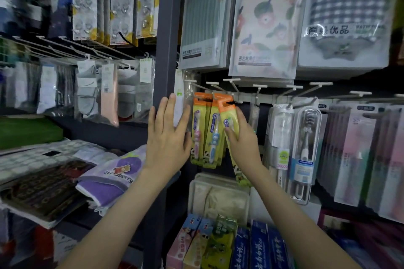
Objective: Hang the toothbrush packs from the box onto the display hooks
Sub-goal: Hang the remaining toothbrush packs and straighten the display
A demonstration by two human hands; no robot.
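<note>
Two yellow toothbrush packs with orange tops hang side by side on a display hook point(197, 86): one with a pink brush point(197, 129), one with a blue brush point(213, 131). My right hand point(241, 137) grips a third yellow and orange toothbrush pack point(228, 116), tilted, its orange top up at the hook rail beside the hanging ones. My left hand point(168, 135) is spread flat, fingers apart, against a clear pack point(182, 102) hanging just left of the yellow packs. The box is not in view.
Electric toothbrush packs point(306, 148) hang to the right, towel packs point(264, 19) above. Toothpaste boxes point(251, 247) stand on the shelf below. A dark upright post point(166, 35) splits the rack; socks point(109, 94) and folded towels point(115, 172) lie left. Several bare hooks point(260, 87) stick out.
</note>
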